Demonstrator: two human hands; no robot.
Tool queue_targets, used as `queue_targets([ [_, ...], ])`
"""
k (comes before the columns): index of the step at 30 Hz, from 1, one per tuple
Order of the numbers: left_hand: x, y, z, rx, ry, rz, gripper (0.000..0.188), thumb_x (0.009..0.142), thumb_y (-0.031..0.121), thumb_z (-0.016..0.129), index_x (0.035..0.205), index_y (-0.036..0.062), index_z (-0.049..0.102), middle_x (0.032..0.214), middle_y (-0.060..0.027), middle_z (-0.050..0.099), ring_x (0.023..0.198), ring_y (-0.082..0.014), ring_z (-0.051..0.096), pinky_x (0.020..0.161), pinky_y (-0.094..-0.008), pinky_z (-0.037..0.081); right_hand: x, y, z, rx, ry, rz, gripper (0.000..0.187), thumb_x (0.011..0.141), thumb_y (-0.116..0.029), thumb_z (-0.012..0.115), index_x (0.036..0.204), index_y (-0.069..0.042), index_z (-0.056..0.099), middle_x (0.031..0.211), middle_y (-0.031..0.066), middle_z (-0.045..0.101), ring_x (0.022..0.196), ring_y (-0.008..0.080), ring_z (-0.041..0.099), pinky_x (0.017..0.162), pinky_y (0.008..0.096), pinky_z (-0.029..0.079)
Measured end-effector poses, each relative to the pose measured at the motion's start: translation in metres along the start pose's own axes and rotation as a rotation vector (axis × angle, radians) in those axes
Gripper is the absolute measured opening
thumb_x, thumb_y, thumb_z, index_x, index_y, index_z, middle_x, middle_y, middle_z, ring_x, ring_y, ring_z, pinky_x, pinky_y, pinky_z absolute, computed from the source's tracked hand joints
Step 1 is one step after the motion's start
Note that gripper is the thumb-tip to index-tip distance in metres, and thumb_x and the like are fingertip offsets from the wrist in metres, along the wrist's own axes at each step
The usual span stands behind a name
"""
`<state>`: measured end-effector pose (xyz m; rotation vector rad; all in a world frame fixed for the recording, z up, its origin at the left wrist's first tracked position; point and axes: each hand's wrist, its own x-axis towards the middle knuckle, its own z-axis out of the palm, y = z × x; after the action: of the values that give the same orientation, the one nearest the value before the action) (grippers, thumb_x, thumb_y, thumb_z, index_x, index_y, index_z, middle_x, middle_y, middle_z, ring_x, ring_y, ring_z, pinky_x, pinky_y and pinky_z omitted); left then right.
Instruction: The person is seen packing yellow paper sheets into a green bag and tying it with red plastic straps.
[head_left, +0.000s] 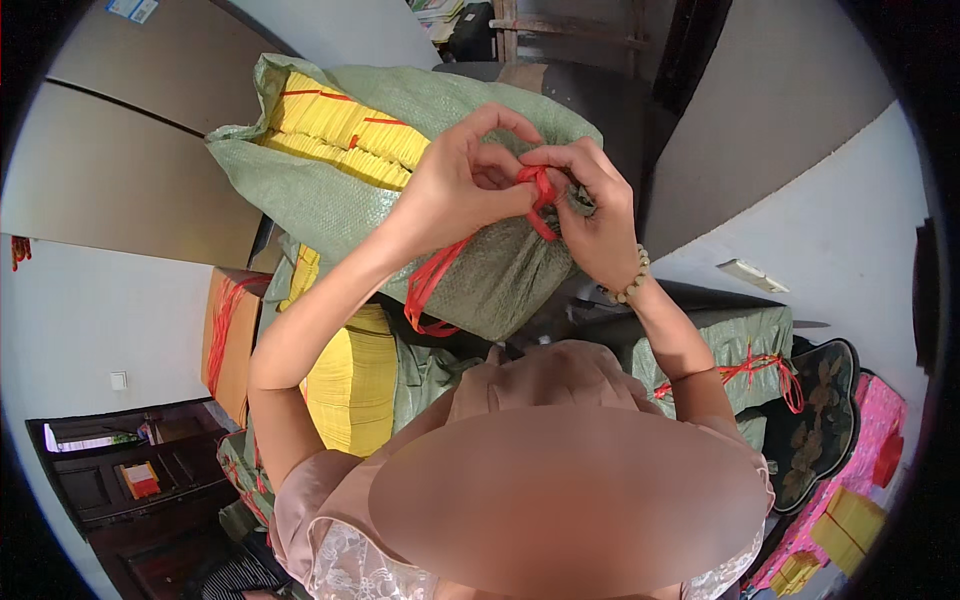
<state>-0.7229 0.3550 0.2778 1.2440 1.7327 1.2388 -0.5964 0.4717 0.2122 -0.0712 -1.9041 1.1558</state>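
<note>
A large green woven sack (pixel 345 215) stands before me, its mouth gaping at the left. Inside it are stacks of yellow paper (pixel 375 140) with thin red bands. My left hand (pixel 470 180) pinches a loop of red plastic twine (pixel 541 190) at the sack's right part. My right hand (pixel 597 210), with a beaded bracelet at its wrist, grips the same twine, its fingers curled. A gathered tuft of sack cloth (pixel 580 200) pokes out by the right thumb. More red twine strands (pixel 435 285) hang below my left wrist, over the sack's front.
Yellow paper stacks (pixel 350 385) lie lower left, near a cardboard box (pixel 228 340) with red twine on it. A wrapped green bundle (pixel 715 350) tied with red twine lies right, beside a dark patterned chair back (pixel 818 425). A metallic cabinet (pixel 140 150) stands at the left.
</note>
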Motion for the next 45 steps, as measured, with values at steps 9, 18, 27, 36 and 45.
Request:
queue_targets([
  [9, -0.003, -0.023, 0.010, 0.499, 0.224, 0.579, 0.028, 0.082, -0.004, 0.063, 0.106, 0.0083, 0.069, 0.097, -0.0066, 0.064, 0.085, -0.0131, 0.060, 0.074, -0.0241, 0.049, 0.002, 0.004, -0.003, 0.039, -0.027, 0.020, 0.029, 0.077, 0.011, 0.059, 0.103, -0.001, 0.065, 0.089, 0.0126, 0.060, 0.083, 0.0260, 0.063, 0.075, 0.0315, 0.050],
  [18, -0.011, -0.026, 0.000, -0.158, 0.096, 0.400, 0.029, 0.101, 0.018, 0.046, 0.086, -0.0024, 0.061, 0.096, -0.0104, 0.065, 0.095, -0.0204, 0.060, 0.090, -0.0311, 0.046, 0.003, 0.006, -0.006, 0.108, -0.028, 0.123, 0.020, 0.084, 0.007, 0.059, 0.101, 0.000, 0.065, 0.092, 0.0115, 0.063, 0.084, 0.0228, 0.064, 0.078, 0.0300, 0.050],
  [27, -0.032, -0.010, 0.019, 0.208, 0.219, 0.289, 0.004, 0.090, 0.005, 0.062, 0.092, 0.0031, 0.059, 0.067, 0.0018, 0.045, 0.063, -0.0050, 0.043, 0.058, -0.0193, 0.036, 0.002, 0.006, -0.008, 0.085, -0.083, 0.107, 0.018, 0.084, 0.006, 0.060, 0.100, 0.000, 0.064, 0.093, 0.0100, 0.064, 0.085, 0.0225, 0.064, 0.078, 0.0295, 0.049],
  [36, -0.015, -0.012, 0.027, 0.470, 0.170, 0.201, 0.036, 0.073, 0.029, 0.079, 0.101, 0.0076, 0.066, 0.065, -0.0113, 0.060, 0.056, -0.0243, 0.059, 0.053, -0.0317, 0.045, -0.003, 0.003, -0.002, 0.152, 0.119, 0.229, 0.012, 0.094, -0.005, 0.054, 0.101, -0.001, 0.062, 0.086, 0.0043, 0.061, 0.078, 0.0150, 0.058, 0.073, 0.0262, 0.047],
  [45, -0.011, -0.011, 0.025, 0.468, 0.076, 0.246, 0.039, 0.070, 0.034, 0.082, 0.099, 0.0108, 0.071, 0.065, -0.0056, 0.061, 0.056, -0.0179, 0.054, 0.054, -0.0278, 0.043, 0.015, -0.021, -0.002, 0.646, 0.180, 0.299, 0.023, 0.104, -0.022, 0.040, 0.099, -0.003, 0.053, 0.065, -0.0068, 0.037, 0.056, 0.0025, 0.030, 0.053, 0.0203, 0.030],
])
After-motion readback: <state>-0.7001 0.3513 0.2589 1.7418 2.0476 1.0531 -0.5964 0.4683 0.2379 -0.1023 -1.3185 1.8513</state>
